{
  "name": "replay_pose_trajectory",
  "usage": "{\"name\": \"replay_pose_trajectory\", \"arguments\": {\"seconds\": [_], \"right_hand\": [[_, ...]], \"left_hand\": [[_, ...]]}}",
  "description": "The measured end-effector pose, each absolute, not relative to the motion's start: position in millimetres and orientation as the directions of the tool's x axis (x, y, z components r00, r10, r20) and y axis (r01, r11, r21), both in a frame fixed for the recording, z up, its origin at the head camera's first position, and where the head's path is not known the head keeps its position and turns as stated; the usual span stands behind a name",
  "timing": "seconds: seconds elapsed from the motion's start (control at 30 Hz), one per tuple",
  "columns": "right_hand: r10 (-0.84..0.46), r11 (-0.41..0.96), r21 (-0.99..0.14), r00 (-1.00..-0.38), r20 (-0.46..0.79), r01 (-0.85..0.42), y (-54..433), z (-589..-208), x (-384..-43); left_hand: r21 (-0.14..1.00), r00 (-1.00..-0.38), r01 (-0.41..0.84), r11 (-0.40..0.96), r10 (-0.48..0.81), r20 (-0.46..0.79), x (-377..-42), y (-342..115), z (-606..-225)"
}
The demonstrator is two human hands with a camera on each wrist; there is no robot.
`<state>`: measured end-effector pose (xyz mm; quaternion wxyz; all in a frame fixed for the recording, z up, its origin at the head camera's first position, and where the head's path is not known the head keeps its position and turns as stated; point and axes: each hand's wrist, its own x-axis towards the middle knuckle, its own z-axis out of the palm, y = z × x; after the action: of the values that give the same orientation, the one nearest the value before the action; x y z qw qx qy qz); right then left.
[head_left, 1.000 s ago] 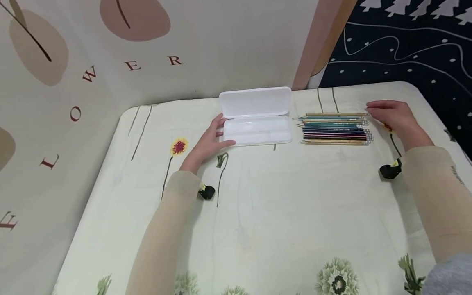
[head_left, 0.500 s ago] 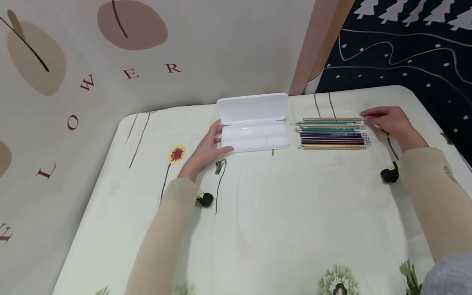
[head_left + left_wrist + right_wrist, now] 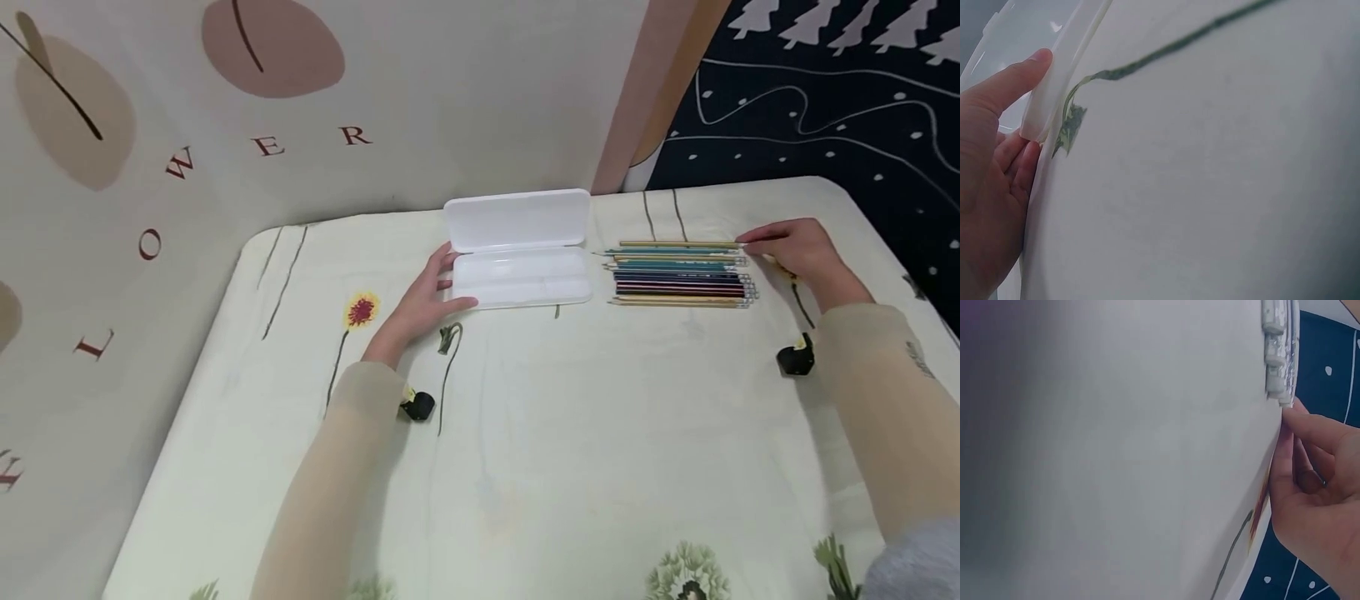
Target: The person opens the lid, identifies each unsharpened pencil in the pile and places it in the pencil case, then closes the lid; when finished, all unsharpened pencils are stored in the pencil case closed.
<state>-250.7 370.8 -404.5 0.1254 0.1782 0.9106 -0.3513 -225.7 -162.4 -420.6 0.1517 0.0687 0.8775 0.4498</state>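
A white hinged pencil case [image 3: 522, 277] lies with its lid raised near the far edge of the table. My left hand [image 3: 420, 310] holds its left end; in the left wrist view the thumb rests over the rim [image 3: 1054, 94] and the fingers curl at the corner. Right of the case, several pencils lie side by side in a row [image 3: 678, 279], gold, teal, dark and yellow, tips to the left. My right hand [image 3: 804, 254] pinches the eraser end of the farthest gold pencil [image 3: 675, 243]. Other white pencil ends [image 3: 1274, 350] show beside those fingers in the right wrist view.
A pale flower-print cloth [image 3: 585, 433] covers the table. Behind it stands a light fabric or wall [image 3: 465, 100] with printed letters, and a dark tree-patterned cloth [image 3: 810, 108] hangs at right. Small black cameras [image 3: 418, 406] sit at the wrists.
My right fingertips have come down onto the end of the farthest pencil. The left hand and the case stay put, while the head view has tilted slightly.
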Motion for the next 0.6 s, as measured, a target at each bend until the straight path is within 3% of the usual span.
{"name": "replay_pose_trajectory", "arguments": {"seconds": [0.27, 0.6], "right_hand": [[0.219, 0.694, -0.607, -0.917, -0.334, 0.387, 366.1, -400.2, -239.9], [0.282, 0.526, -0.730, -0.899, -0.336, 0.437, 373.0, -395.9, -233.7]], "left_hand": [[0.812, -0.945, -0.010, 0.584, 0.260, -0.199, -223.4, -163.6, -422.2], [0.811, -0.946, -0.012, 0.586, 0.256, -0.199, -223.5, -163.5, -420.3]]}}
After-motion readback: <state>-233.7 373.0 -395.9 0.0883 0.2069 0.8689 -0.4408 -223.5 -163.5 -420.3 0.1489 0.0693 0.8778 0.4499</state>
